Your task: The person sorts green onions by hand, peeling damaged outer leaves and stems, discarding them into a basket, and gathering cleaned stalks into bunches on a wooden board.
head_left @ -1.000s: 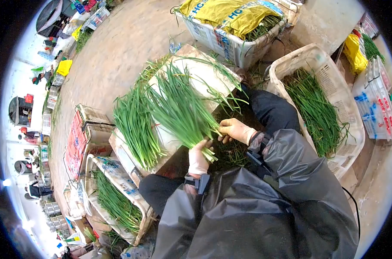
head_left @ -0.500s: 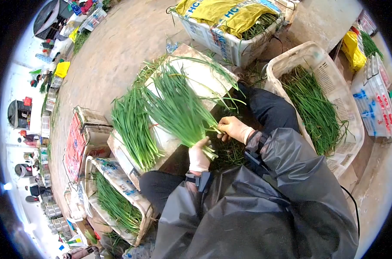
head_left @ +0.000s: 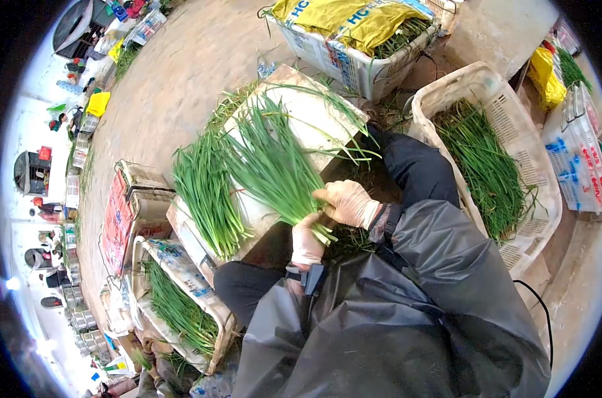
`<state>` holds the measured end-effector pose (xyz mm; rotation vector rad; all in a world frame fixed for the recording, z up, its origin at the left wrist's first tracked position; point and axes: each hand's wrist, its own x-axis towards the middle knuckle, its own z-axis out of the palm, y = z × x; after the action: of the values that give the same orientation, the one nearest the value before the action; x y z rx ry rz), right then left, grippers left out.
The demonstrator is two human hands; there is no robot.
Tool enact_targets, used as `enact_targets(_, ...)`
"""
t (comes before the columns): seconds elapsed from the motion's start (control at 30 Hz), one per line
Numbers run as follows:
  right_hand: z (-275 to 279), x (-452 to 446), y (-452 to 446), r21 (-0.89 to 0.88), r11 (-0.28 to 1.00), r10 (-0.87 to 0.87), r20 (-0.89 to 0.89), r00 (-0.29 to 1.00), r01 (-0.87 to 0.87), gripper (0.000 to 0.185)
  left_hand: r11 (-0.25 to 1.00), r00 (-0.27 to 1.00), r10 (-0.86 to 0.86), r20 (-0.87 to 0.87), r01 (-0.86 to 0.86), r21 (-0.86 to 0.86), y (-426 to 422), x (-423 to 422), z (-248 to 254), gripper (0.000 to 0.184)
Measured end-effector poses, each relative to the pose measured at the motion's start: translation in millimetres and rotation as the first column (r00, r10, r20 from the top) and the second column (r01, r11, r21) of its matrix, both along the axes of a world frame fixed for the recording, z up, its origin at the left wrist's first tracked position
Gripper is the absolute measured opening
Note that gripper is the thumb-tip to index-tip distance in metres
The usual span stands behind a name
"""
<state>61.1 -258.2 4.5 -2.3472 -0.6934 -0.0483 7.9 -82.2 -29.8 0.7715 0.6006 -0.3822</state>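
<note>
My left hand (head_left: 307, 240), in a pale glove, is wrapped round the lower stems of a bunch of long green stalks (head_left: 271, 162). The bunch fans out up and to the left over a white board (head_left: 301, 123). My right hand (head_left: 349, 204), also gloved, is closed at the bunch's right side, close against my left hand; its fingertips are at the stems. A second pile of green stalks (head_left: 208, 196) lies on the left part of the board, its pale ends toward me.
A white basket (head_left: 543, 192) of greens stands at right, another (head_left: 218, 331) at lower left. A crate (head_left: 321, 56) under a yellow sack (head_left: 354, 20) is at the top. Red-covered boxes (head_left: 117, 222) stand at left. Part of another person (head_left: 161, 371) shows at lower left.
My right hand has moved left, from the stem ends at the bunch's right edge to right beside my left hand. My left hand keeps its hold. Another person's arm has come into view at lower left.
</note>
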Motion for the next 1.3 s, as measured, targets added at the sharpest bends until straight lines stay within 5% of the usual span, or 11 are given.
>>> enact_targets(0.13, -3, 6, 8, -0.276, 0.96, 0.064, 0.034, 0.997, -0.052, 0.013, 0.999, 0.999, 0.036, 0.0, -0.036, -0.015, 2, -3, -7, 0.021)
enact_targets(0.3, -7, 26, -1, 0.516, 0.825, -0.045, -0.347, 0.937, 0.231, 0.017, 0.999, 0.999, 0.041, -0.03, -0.042, -0.013, 4, -3, -9, 0.019)
enact_targets(0.4, -8, 45, -16, 0.727, 0.413, 0.107, -0.637, 0.763, 0.549, 0.016, 0.996, 0.997, 0.072, -0.031, -0.07, 0.06, 2, -3, -7, 0.015)
enact_targets(0.53, -35, 56, -25, 0.444, 0.753, -0.179, -0.572, 0.8, 0.486, 0.014, 0.997, 0.995, 0.076, -0.072, -0.074, 0.024, 4, -3, -10, 0.018)
enact_targets(0.63, -44, 45, -9, 0.433, 0.763, -0.011, -0.733, 0.68, 0.48, 0.016, 0.997, 0.996, 0.056, -0.062, -0.053, 0.054, 5, -4, -12, 0.018)
enact_targets(0.67, -38, 37, -5, 0.5, 0.601, 0.234, -0.856, 0.461, 0.623, 0.015, 0.997, 0.997, 0.049, -0.056, -0.046, 0.059, 5, -4, -14, 0.018)
enact_targets(0.8, -25, 28, 5, 0.559, 0.536, 0.46, -0.822, 0.337, 0.632, 0.015, 0.999, 0.999, 0.031, -0.006, -0.031, -0.018, 5, -6, -14, 0.023)
enact_targets(0.93, -21, 22, 11, 0.594, 0.516, 0.535, -0.786, 0.31, 0.617, 0.015, 0.997, 0.997, 0.057, 0.055, -0.055, -0.049, -10, -5, 19, 0.027)
enact_targets(1.07, -21, 28, 14, 0.661, 0.628, 0.443, -0.738, 0.509, 0.412, 0.013, 0.999, 0.991, 0.0, 0.13, -0.005, 0.038, -6, -6, 10, 0.029)
enact_targets(1.17, -27, 47, 3, 0.72, 0.522, 0.309, -0.66, 0.685, 0.458, 0.016, 0.997, 0.992, -0.054, 0.112, 0.047, 0.066, 9, -6, -13, 0.03)
enact_targets(1.3, -15, 58, -20, 0.688, 0.341, 0.34, -0.726, 0.598, 0.641, 0.016, 0.997, 0.999, -0.018, 0.034, 0.015, 0.082, 8, -6, -10, 0.028)
